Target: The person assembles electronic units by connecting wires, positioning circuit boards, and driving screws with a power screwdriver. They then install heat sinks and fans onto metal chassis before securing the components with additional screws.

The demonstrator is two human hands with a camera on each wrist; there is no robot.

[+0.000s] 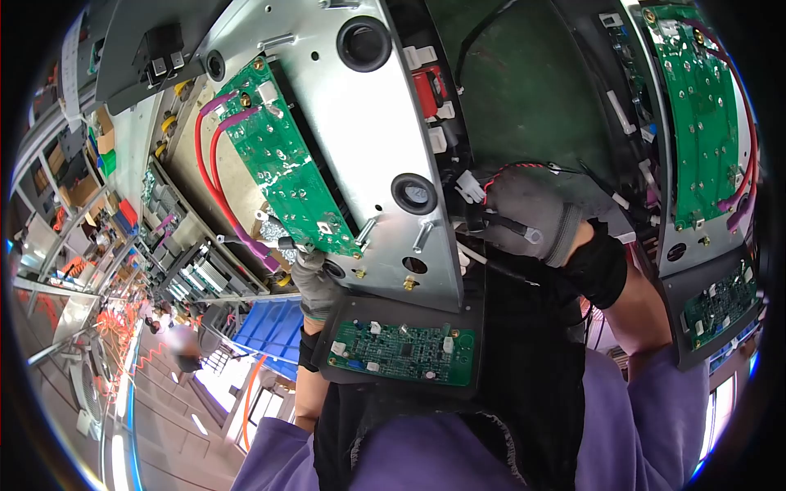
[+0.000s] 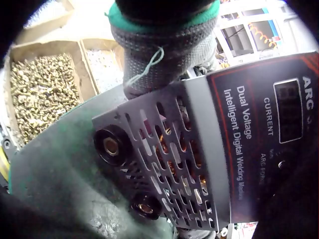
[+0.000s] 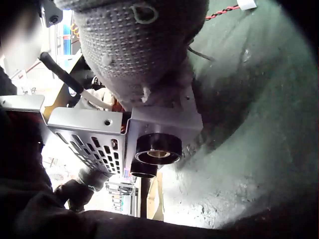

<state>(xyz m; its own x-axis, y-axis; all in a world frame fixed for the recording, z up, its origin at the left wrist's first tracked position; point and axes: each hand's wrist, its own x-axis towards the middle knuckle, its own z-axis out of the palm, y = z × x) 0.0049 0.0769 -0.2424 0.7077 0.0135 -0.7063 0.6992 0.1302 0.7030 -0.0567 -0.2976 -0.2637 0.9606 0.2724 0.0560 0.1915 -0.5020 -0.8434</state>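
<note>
A welding machine's metal chassis stands tilted before the body, a green circuit board on its face. The gloved left hand grips its lower left edge, beside red cables. In the left wrist view the left hand is at the edge of the slotted, labelled front. The gloved right hand is at the chassis's right side, beneath a black lead with a ring terminal; its fingers are hidden. In the right wrist view the right hand lies over the chassis corner, above round black sockets.
A second chassis with a green board stands at the right. A small board is on a dark plate close to the body. Brass screws fill a box on the left. A green surface lies between the chassis.
</note>
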